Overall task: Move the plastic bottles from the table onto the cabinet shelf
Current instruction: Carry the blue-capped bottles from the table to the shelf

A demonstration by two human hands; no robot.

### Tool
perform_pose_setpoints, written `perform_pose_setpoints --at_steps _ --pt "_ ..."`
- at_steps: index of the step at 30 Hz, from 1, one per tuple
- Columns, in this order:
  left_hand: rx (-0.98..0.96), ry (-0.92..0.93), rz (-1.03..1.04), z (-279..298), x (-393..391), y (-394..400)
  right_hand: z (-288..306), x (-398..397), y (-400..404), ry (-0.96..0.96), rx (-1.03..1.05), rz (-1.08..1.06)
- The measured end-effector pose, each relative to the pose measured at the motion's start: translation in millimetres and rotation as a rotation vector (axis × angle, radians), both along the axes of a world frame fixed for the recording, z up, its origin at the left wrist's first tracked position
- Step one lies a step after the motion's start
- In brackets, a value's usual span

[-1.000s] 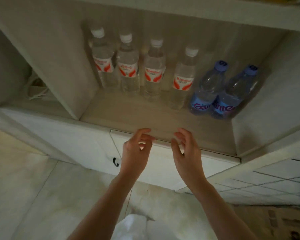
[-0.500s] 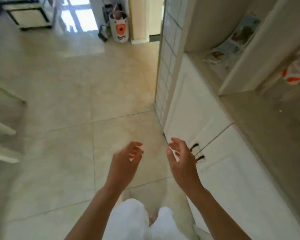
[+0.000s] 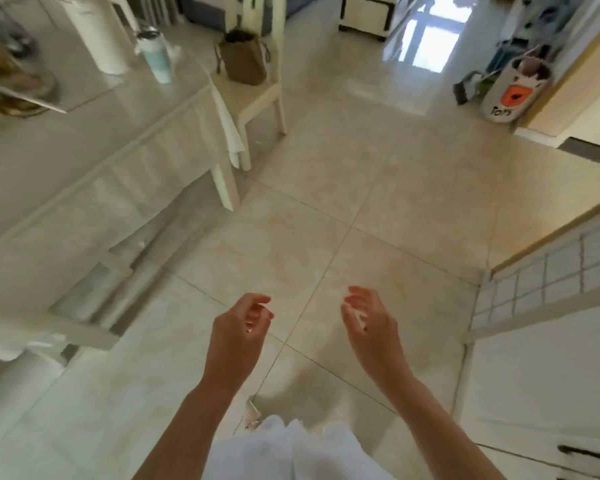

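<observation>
A person looks down at a glossy, pale tiled floor (image 3: 326,188), with both bare hands held out in front at waist height and nothing in either. The left hand (image 3: 238,336) and the right hand (image 3: 371,323) each have fingers loosely curled and spread apart, palms facing one another. To the left stands a table (image 3: 94,140) under a smooth, pale cloth; on its far corner stands one pale bluish bottle (image 3: 155,55) with a silvery top, blurred, beside a tall white cylinder (image 3: 96,32). No other bottle can be made out there. A white cabinet door (image 3: 541,386) edges the right side; its shelf is out of view. A plastic bottle is likely light if empty, smooth and a little slippery, best gripped around the middle.
</observation>
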State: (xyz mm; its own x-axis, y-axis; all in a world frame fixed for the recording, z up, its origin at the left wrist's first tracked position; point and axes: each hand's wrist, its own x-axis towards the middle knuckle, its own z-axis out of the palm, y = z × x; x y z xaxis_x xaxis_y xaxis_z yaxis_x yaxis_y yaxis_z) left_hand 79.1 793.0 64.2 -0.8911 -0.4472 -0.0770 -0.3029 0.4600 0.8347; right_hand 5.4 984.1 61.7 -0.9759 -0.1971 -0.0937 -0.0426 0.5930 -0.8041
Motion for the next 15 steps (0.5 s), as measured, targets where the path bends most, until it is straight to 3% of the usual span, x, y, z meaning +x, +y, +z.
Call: perform_pose_setpoints --at_steps 8,15 --pt "0.000 -0.046 0.307 -9.1 40.1 -176.1 -12.2 -6.2 -213.4 -0.040 -0.018 0.312" --pt "0.050 -0.036 0.585 -12.7 48.6 -272.5 -13.1 -18.8 -336.5 -0.086 0.011 0.564"
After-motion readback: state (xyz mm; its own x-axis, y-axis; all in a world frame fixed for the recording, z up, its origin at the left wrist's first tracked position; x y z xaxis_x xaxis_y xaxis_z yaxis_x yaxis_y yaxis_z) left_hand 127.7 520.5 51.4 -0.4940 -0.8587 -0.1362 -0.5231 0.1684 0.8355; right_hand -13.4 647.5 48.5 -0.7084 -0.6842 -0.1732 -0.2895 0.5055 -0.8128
